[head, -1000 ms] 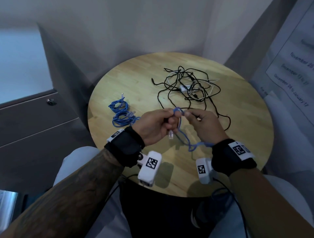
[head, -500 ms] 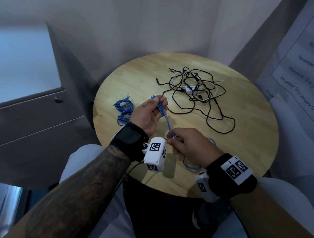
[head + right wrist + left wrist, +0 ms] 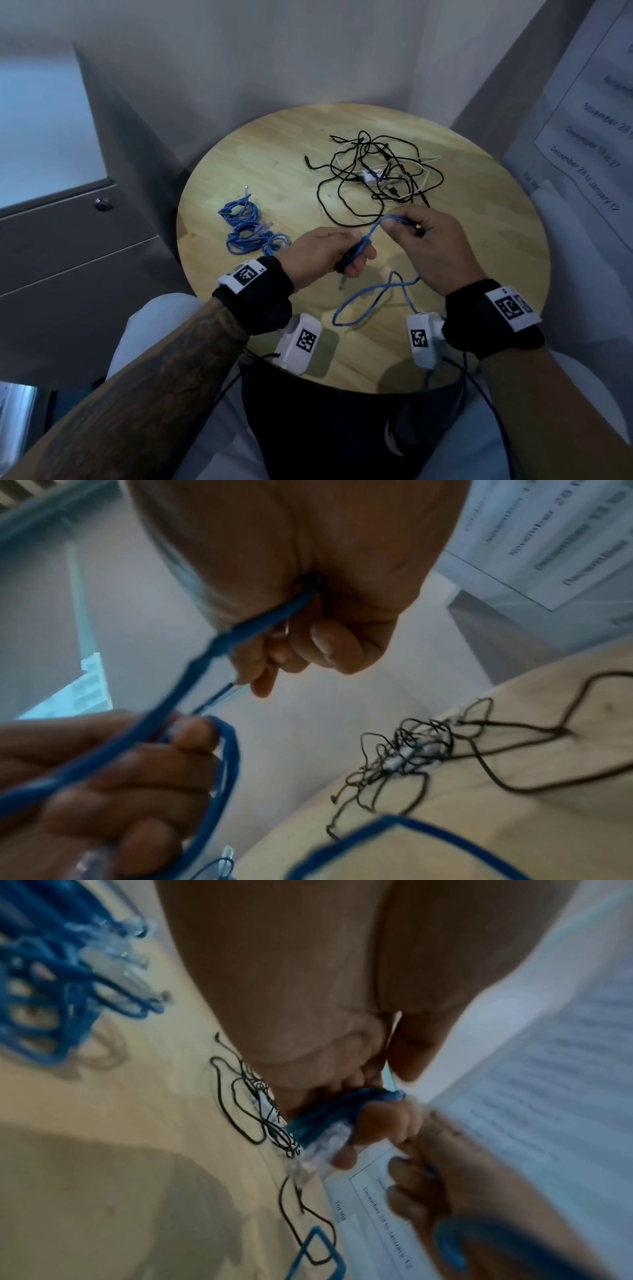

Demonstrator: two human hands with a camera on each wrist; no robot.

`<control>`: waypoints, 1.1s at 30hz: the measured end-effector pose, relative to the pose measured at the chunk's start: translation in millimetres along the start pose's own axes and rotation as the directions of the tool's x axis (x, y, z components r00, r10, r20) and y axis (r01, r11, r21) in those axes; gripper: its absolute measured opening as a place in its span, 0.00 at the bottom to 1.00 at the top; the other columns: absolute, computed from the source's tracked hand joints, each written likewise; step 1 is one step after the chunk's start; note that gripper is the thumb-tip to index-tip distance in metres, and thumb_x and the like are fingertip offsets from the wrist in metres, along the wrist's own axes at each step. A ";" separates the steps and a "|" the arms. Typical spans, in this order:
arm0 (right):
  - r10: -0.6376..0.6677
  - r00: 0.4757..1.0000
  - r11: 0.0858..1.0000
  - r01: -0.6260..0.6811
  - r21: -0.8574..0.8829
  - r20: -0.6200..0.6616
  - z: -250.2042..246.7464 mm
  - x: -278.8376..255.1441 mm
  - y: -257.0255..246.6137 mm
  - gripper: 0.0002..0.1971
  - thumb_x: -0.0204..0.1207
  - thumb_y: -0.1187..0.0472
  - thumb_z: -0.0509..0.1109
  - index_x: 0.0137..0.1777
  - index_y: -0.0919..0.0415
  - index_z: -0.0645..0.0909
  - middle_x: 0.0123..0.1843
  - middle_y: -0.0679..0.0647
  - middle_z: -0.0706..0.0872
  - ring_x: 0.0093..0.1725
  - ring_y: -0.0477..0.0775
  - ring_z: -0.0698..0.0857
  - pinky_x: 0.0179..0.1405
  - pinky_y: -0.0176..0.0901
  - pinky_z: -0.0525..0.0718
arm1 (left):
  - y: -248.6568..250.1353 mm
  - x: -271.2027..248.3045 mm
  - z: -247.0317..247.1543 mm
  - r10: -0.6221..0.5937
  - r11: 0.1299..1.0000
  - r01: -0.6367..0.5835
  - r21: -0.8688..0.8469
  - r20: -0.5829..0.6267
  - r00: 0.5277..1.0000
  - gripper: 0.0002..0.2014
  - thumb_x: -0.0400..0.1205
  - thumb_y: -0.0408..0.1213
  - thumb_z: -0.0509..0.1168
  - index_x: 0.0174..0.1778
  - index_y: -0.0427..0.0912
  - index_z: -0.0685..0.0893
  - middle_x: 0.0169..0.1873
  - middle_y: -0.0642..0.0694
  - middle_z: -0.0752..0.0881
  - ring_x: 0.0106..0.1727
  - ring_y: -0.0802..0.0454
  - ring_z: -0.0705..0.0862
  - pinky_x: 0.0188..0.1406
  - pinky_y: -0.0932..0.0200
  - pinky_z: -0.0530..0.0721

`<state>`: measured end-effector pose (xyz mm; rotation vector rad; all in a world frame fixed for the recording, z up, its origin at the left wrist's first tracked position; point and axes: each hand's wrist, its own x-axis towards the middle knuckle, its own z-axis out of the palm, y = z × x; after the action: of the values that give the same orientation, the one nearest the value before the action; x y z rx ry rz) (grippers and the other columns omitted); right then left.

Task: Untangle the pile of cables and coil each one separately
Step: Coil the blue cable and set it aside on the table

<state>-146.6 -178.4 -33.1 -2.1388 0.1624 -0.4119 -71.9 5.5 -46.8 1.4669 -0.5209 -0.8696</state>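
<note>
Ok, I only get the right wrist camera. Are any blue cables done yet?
Observer: Yes. The head view shows coiled blue cables lying on the round wooden table, beside the left hand.
Operator: How much of the one in the hands is loose?
Observer: The left hand grips a small bundle of the blue ethernet cable, the right hand pinches it, and one loose loop lies on the table between the wrists.
Operator: Is the messy pile all black?
Observer: No, a white cable loops through the black cable tangle.
</note>
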 end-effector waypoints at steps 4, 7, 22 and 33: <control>0.023 0.998 0.999 -0.020 -0.038 0.062 12.8 1.7 14.6 0.10 0.85 0.52 0.69 0.51 0.55 0.89 0.40 0.55 0.88 0.41 0.51 0.83 0.45 0.46 0.81 | 6.3 -3.3 -0.6 -0.054 0.969 0.065 -0.238 0.052 0.997 0.15 0.90 0.34 0.50 0.46 0.35 0.80 0.29 0.47 0.71 0.29 0.53 0.68 0.39 0.59 0.79; 0.022 0.994 0.990 -0.007 -0.139 0.103 34.7 -4.8 19.5 0.14 0.88 0.51 0.61 0.63 0.55 0.85 0.34 0.49 0.84 0.34 0.46 0.80 0.41 0.49 0.81 | 12.8 -3.4 -10.5 -0.042 0.788 0.060 -0.613 0.045 0.998 0.14 0.89 0.35 0.49 0.45 0.38 0.78 0.28 0.50 0.71 0.29 0.56 0.68 0.37 0.62 0.81; -0.007 0.851 0.925 0.206 -0.320 0.525 55.9 -32.9 -31.7 0.10 0.87 0.50 0.62 0.56 0.53 0.82 0.43 0.55 0.88 0.44 0.57 0.84 0.45 0.57 0.82 | 3.1 8.9 -37.9 0.061 0.813 -0.359 -0.458 -0.546 0.835 0.07 0.86 0.26 0.60 0.50 0.31 0.84 0.43 0.40 0.87 0.40 0.50 0.87 0.52 0.57 0.88; 0.000 0.998 0.999 -0.003 0.035 0.067 -1.2 -4.8 -17.8 0.10 0.84 0.58 0.70 0.41 0.51 0.86 0.34 0.46 0.85 0.34 0.40 0.80 0.37 0.27 0.76 | 0.4 -1.5 -5.8 0.148 0.977 -0.133 0.164 -0.084 0.985 0.17 0.90 0.39 0.55 0.46 0.32 0.83 0.34 0.41 0.81 0.36 0.47 0.78 0.38 0.58 0.79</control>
<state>-152.2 -167.9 -18.9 -2.1150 0.1180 -0.3397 -68.3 10.3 -46.6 1.5871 -0.6253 -0.6547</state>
